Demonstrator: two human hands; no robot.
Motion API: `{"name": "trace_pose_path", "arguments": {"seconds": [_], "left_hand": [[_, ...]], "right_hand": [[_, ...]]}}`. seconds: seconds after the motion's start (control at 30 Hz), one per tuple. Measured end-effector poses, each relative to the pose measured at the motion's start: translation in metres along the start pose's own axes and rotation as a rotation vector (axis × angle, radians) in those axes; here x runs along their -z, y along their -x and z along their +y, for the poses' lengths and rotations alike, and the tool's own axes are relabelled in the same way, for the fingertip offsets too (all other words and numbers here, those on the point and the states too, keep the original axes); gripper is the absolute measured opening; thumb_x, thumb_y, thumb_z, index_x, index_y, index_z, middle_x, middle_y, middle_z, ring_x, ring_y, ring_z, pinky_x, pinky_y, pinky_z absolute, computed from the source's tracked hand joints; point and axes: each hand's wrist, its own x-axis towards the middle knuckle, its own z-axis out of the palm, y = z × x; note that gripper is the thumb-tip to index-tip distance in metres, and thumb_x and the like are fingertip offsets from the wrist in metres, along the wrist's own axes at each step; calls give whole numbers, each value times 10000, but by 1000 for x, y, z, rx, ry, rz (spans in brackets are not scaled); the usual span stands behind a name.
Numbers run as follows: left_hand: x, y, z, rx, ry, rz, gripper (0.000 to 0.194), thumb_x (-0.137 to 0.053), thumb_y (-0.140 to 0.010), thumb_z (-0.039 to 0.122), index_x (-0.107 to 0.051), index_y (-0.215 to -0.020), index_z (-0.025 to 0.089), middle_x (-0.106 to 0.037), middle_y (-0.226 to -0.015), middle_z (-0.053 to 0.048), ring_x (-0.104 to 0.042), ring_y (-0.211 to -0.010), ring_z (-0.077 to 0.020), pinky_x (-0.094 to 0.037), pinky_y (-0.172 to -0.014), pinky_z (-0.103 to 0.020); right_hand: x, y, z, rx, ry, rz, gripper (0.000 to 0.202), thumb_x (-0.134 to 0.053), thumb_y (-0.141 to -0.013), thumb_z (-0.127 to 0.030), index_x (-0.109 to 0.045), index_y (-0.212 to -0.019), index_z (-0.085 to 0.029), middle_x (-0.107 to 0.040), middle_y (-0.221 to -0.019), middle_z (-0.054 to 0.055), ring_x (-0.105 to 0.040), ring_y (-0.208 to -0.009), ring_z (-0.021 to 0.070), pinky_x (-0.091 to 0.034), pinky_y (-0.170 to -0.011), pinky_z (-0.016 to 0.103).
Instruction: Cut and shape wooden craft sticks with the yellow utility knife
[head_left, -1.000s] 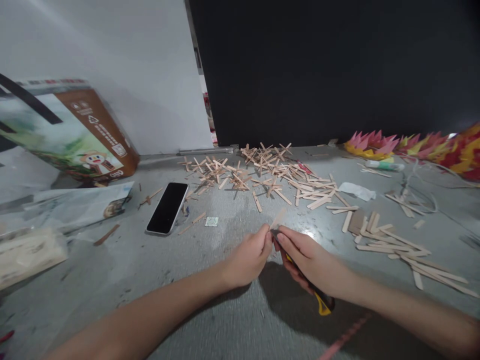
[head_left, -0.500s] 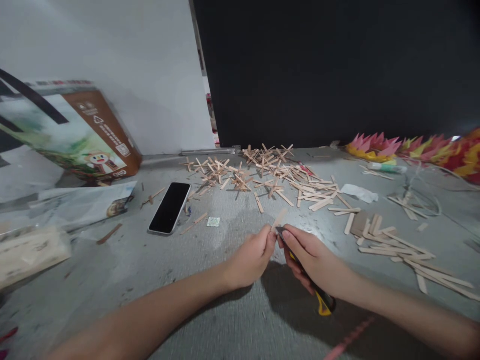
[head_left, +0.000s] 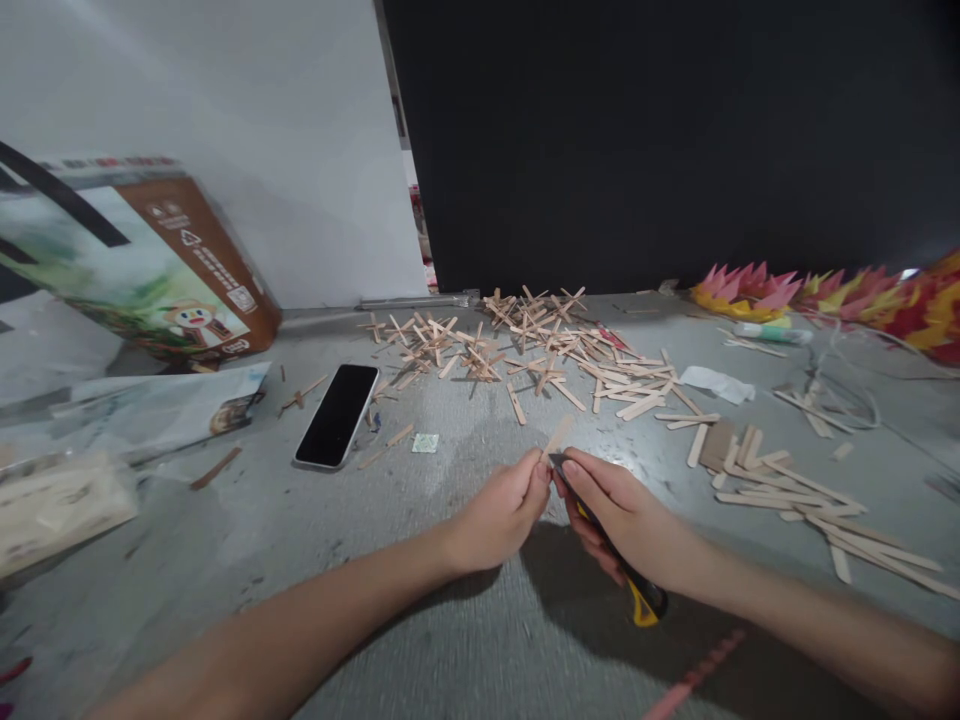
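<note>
Near the middle of the table, my left hand (head_left: 504,512) is closed on a wooden craft stick (head_left: 559,433), whose free end points up and to the right. My right hand (head_left: 626,515) grips a black and yellow utility knife (head_left: 643,598). The knife's tip end meets the stick close to my left fingertips; the exact contact of the blade is too small to make out. Beyond both hands lies a heap of notched sticks and crossed stick pieces (head_left: 480,350). More loose craft sticks (head_left: 795,495) are scattered to the right of my right hand.
A phone (head_left: 337,415) and a small green paper square (head_left: 425,443) lie left of the hands. A printed bag (head_left: 187,290) stands at the far left. White tissue (head_left: 718,384), a glue stick (head_left: 771,333) and pink-yellow paper decorations (head_left: 750,293) are at the right back.
The view has shifted very slightly. Both hands keep the same hold on the stick and the utility knife, with hardly any visible movement.
</note>
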Motion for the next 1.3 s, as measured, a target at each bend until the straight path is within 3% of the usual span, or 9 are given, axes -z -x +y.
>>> {"name": "trace_pose_path", "arguments": {"seconds": [0.4,0.53,0.67,0.77,0.9,1.13,1.3], "left_hand": [[0,-1,0,14,26,-4,413,-232,-1101,492,-417,-848,222,-432,-680,46,-417,-626,-129,-361,-630,-277],[-1,-1,-3,-8,8,25,409,-236,-1098,498,-415,-853,223,-442,-694,43,-419,-622,-128,-366,-629,-276],[-1,-2,-6,7,-45,17,392,-241,-1097,482,-416,-858,225,-436,-670,49,-420,-599,-129,-351,-606,-274],[0,-1,-5,16,-81,-11,369,-255,-1098,450,-466,-905,216,-441,-669,46,-424,-599,-130,-347,-604,-273],[1,0,-1,3,-109,-57,342,-285,-1096,414,-539,-1041,190,-487,-726,26,-446,-629,-133,-371,-629,-275],[2,0,2,-11,-135,-55,392,-281,-1096,391,-586,-1205,170,-568,-780,-15,-493,-668,-148,-406,-639,-274],[1,0,1,-5,-121,-53,384,-284,-1092,386,-594,-1154,168,-570,-778,-13,-484,-662,-146,-396,-645,-277]], "right_hand": [[3,1,-4,10,80,2,442,-351,-1051,-625,-456,-861,-240,-469,-580,-91,-411,-341,78,-338,-299,184],[12,5,-16,186,320,106,415,-353,-1077,-556,-490,-851,-235,-456,-558,-72,-424,-429,94,-348,-422,214],[22,5,-20,418,706,309,264,-499,-1046,-475,-623,-1054,-241,-508,-618,-49,-458,-506,113,-395,-557,247],[25,0,-16,470,842,326,274,-527,-1038,-463,-669,-1160,-264,-589,-637,-29,-518,-509,124,-420,-592,260],[25,-5,-10,442,872,256,297,-503,-1054,-428,-677,-1236,-270,-686,-695,3,-599,-551,150,-436,-612,273],[24,-6,-4,481,898,274,289,-481,-1064,-401,-701,-1193,-265,-722,-716,10,-647,-577,156,-438,-612,271],[23,-7,-1,505,896,297,263,-497,-1054,-382,-703,-1147,-247,-721,-706,12,-644,-563,154,-424,-589,270]]}}
